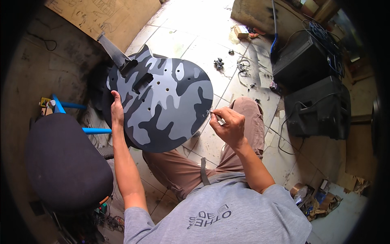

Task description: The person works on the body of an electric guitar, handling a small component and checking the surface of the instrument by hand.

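An electric guitar body (168,116) in black and grey camouflage lies tilted above my lap. Its top has several small holes and dark cut-outs, and a pale neck-like piece (112,49) runs from it to the upper left. My left hand (117,109) grips the body's left edge, thumb on the face side and fingers hidden behind. Close to the right edge, my right hand (230,125) is closed in a pinch. A tiny bit of something shows at its fingertips, too small to name; whether it touches the body I cannot tell.
On the left stands a dark padded seat (67,158) beside blue metal legs (97,131). Two black speaker-like boxes, one a cabinet (319,107), stand at right with cables. Small black parts (218,64) lie on the tiled floor. A drawn-on wooden board (109,18) is at upper left.
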`<action>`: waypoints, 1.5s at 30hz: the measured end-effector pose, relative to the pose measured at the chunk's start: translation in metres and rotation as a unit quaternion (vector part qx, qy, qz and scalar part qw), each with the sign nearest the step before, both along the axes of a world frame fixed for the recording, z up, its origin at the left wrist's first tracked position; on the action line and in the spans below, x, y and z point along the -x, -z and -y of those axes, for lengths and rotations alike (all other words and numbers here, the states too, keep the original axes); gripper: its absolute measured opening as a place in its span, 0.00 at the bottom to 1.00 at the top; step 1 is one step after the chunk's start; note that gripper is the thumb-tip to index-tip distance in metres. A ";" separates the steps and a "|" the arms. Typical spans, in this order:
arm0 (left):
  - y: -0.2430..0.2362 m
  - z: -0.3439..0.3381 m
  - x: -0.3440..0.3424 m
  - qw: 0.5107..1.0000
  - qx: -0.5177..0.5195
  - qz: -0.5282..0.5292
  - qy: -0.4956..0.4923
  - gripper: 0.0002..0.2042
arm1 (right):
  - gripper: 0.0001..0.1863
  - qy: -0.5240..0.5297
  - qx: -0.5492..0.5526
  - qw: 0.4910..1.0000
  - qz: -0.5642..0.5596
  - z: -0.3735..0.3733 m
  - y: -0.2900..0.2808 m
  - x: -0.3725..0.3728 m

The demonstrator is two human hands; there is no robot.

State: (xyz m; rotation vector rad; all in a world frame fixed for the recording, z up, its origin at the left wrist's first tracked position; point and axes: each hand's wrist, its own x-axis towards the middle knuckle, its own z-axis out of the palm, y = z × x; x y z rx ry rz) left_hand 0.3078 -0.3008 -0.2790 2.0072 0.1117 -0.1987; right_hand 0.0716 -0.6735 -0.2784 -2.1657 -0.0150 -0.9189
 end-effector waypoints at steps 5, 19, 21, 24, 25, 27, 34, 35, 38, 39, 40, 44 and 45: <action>-0.020 0.016 0.013 1.000 0.011 -0.013 0.010 0.56 | 0.03 -0.099 0.002 0.995 -0.023 -0.016 -0.007 0.016; -0.015 0.014 0.012 0.997 0.074 -0.014 0.012 0.52 | 0.02 -0.121 0.007 0.992 -0.035 -0.010 -0.007 0.010; -0.023 0.019 0.016 0.995 0.094 -0.032 0.017 0.51 | 0.02 -0.099 0.000 0.995 -0.032 -0.006 -0.004 0.006; -0.018 0.006 0.011 0.997 0.073 -0.006 0.017 0.51 | 0.02 -0.063 -0.044 0.994 -0.080 0.015 -0.011 -0.012; -0.016 0.010 0.010 0.996 0.086 -0.007 0.022 0.51 | 0.02 -0.058 -0.051 0.995 -0.060 0.023 -0.007 -0.019; -0.015 0.014 0.009 0.993 0.110 -0.008 0.027 0.50 | 0.03 -0.050 -0.064 0.997 -0.016 0.033 -0.003 -0.034; -0.018 0.009 0.011 0.994 0.106 -0.006 0.026 0.49 | 0.02 -0.135 -0.044 0.989 -0.045 0.015 -0.005 -0.005; -0.019 0.013 0.012 0.992 0.123 -0.014 0.025 0.48 | 0.02 -0.116 -0.053 0.990 -0.056 0.018 -0.003 -0.009; -0.019 0.017 0.014 0.990 0.136 -0.023 0.026 0.49 | 0.05 -0.030 -0.109 0.989 -0.094 0.036 0.003 -0.030; -0.017 0.012 0.012 0.990 0.135 -0.019 0.025 0.49 | 0.06 -0.001 -0.128 0.987 -0.100 0.041 -0.002 -0.039; -0.015 0.009 0.009 0.991 0.134 -0.016 0.024 0.50 | 0.06 0.027 -0.147 0.983 -0.106 0.047 -0.008 -0.044; -0.020 0.018 0.013 0.992 0.123 -0.005 0.010 0.49 | 0.08 -0.029 -0.336 0.936 -0.101 0.057 -0.015 -0.034; -0.020 0.013 0.014 0.994 0.113 0.003 0.002 0.49 | 0.08 -0.044 -0.363 0.925 -0.106 0.057 -0.019 -0.028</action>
